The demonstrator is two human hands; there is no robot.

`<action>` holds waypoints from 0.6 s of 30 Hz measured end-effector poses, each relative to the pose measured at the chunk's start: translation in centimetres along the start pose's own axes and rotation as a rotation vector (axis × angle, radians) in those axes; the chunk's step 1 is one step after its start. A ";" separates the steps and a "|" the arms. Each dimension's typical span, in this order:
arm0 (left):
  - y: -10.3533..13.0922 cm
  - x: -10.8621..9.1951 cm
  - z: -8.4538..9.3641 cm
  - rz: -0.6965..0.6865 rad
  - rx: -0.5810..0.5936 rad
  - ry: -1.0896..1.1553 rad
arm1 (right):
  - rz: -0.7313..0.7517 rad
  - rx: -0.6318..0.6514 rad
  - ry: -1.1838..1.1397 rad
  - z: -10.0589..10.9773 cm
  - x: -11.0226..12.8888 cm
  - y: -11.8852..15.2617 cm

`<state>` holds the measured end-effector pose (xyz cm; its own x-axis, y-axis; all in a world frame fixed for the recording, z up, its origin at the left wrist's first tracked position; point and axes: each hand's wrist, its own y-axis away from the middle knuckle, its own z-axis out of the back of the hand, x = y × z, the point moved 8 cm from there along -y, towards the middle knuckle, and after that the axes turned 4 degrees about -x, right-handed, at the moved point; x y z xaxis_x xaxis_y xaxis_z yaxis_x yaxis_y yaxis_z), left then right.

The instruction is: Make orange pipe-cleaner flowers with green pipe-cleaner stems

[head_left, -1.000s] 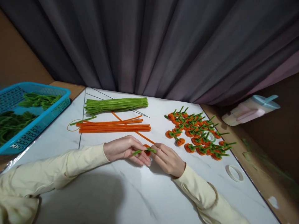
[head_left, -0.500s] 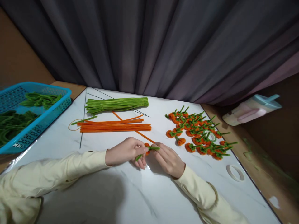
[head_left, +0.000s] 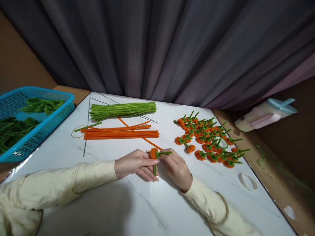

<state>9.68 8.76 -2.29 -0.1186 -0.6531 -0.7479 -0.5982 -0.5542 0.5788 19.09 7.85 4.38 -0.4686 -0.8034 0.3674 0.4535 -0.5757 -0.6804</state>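
My left hand (head_left: 140, 165) pinches a small orange pipe-cleaner pumpkin (head_left: 154, 153) between thumb and fingers, over the middle of the table. From it stick out two ends of a green pipe cleaner (head_left: 164, 153), one pointing right and one hanging down. My right hand (head_left: 178, 168) is closed, its fingertips at the right-pointing green end; they partly hide one another. Behind the hands lie a bundle of orange pipe cleaners (head_left: 120, 134) and a thicker bundle of green pipe cleaners (head_left: 123, 110).
Many finished pipe-cleaner pumpkins (head_left: 200, 155) lie in a cluster at the right, with a roll of tape (head_left: 221, 143) among them. Another white tape roll (head_left: 248, 182) lies nearer. A blue basket (head_left: 49, 126) with green pieces stands left, a lidded cup (head_left: 265, 115) far right.
The orange pumpkin has turned and risen slightly in my left hand, so its round side shows. One green end now hangs down. My right hand has shifted slightly.
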 end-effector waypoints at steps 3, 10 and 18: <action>-0.5 -0.7 0.4 -0.041 -0.003 -0.021 | 0.068 0.026 0.084 0.0 0.5 -0.3; -1.0 -1.9 0.7 -0.239 0.003 -0.193 | 0.146 0.032 0.171 -0.1 1.3 -0.6; -1.1 -2.1 0.8 -0.260 0.074 0.001 | 0.133 -0.063 0.008 1.0 1.0 -0.3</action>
<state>9.99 11.14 -1.61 0.0477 -0.4947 -0.8678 -0.6649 -0.6640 0.3420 19.23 7.07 5.58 -0.4142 -0.8703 0.2666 0.4631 -0.4537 -0.7614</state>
